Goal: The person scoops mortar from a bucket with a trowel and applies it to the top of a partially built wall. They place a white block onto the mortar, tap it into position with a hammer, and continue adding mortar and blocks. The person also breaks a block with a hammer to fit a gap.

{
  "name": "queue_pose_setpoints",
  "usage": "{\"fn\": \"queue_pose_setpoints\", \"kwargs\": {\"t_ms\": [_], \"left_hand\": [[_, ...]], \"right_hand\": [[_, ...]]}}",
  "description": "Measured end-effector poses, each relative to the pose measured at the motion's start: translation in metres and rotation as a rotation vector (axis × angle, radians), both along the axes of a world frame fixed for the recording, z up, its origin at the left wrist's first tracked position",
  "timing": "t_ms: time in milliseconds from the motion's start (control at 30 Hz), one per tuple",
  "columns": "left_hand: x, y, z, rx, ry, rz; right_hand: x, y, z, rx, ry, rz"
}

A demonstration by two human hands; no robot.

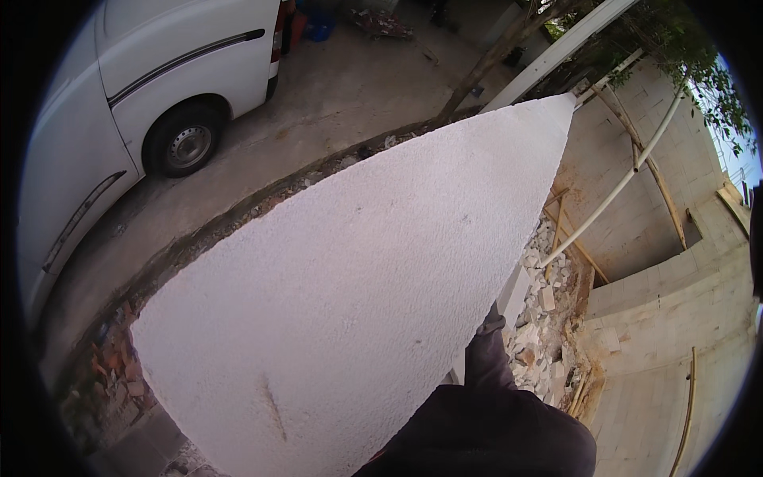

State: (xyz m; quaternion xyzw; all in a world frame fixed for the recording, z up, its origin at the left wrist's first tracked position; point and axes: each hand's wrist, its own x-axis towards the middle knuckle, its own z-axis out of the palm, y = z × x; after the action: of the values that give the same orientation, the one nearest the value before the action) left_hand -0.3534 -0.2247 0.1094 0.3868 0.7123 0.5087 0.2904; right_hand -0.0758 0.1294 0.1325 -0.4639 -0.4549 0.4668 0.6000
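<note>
Rough white aerated-concrete block (pixel 350 278) across frame centre; dark clothing (pixel 485 433) bottom centre-right. Both hands hidden; cannot tell grip.

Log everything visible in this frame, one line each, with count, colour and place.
Slab: one, white, across the centre, nearest the camera
Van: one, white, upper left
Van wheel: one visible, dark tyre, silvery centre, upper left
Pavement: one stretch, grey, beyond the slab
Brick rubble: many pieces, reddish, lower left
Pale rubble: many pieces, whitish, right of the slab
Wall: at least one, beige, right
Wooden poles: several, brown, right
Foliage: uncounted, green, upper right
Dark clothing: uncounted, blackish, bottom centre
Hands: none visible
</note>
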Motion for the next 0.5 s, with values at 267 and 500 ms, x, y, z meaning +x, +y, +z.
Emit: {"fn": "queue_pose_setpoints", "kwargs": {"t_ms": [267, 500], "left_hand": [[-0.003, 0.024, 0.035, -0.171, -0.093, -0.05], [-0.028, 0.05, 0.096, -0.35, 0.422, -0.104]], "right_hand": [[-0.008, 0.002, 0.0, 0.01, 0.03, -0.016], [-0.015, 0.009, -0.013, 0.02, 0.168, 0.031]]}}
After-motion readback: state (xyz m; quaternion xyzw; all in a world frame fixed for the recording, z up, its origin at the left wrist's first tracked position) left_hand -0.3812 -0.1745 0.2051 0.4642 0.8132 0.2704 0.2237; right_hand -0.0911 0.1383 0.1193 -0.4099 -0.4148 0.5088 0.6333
